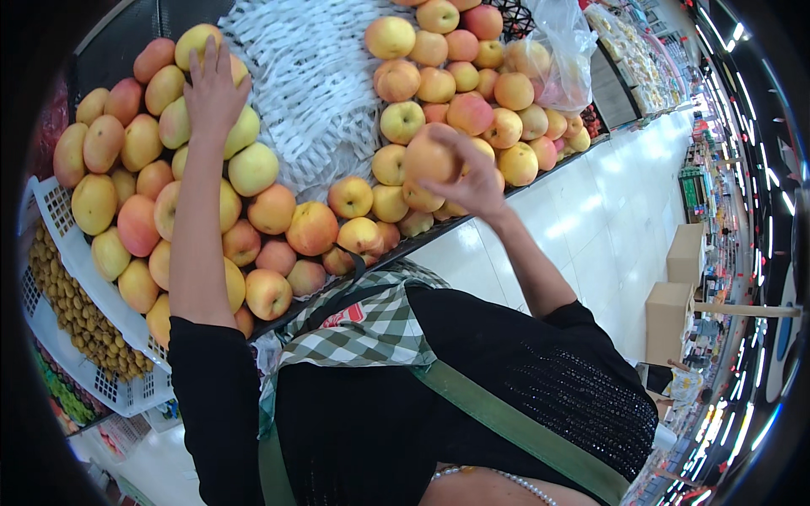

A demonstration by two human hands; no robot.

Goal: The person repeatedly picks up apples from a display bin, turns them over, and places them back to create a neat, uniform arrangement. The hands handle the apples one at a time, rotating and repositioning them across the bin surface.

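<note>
My left hand (216, 95) lies palm down, fingers spread, on yellow-red apples (198, 45) at the upper left of a heaped fruit display. My right hand (471, 171) holds an orange-pink apple (433, 154) between thumb and fingers, above the apples on the right side. White foam netting (310, 82) is spread between the two heaps. Apples (312, 228) also line the front edge near my apron (367, 316). Whether my left fingers grip an apple or only rest on it is hard to see.
A clear plastic bag (563, 57) lies over apples at the upper right. White plastic baskets (95, 246), one with small brown fruit (82, 310), stand at the left. The display's dark edge (405, 253) runs before me. Cardboard boxes (667, 322) stand across the tiled floor.
</note>
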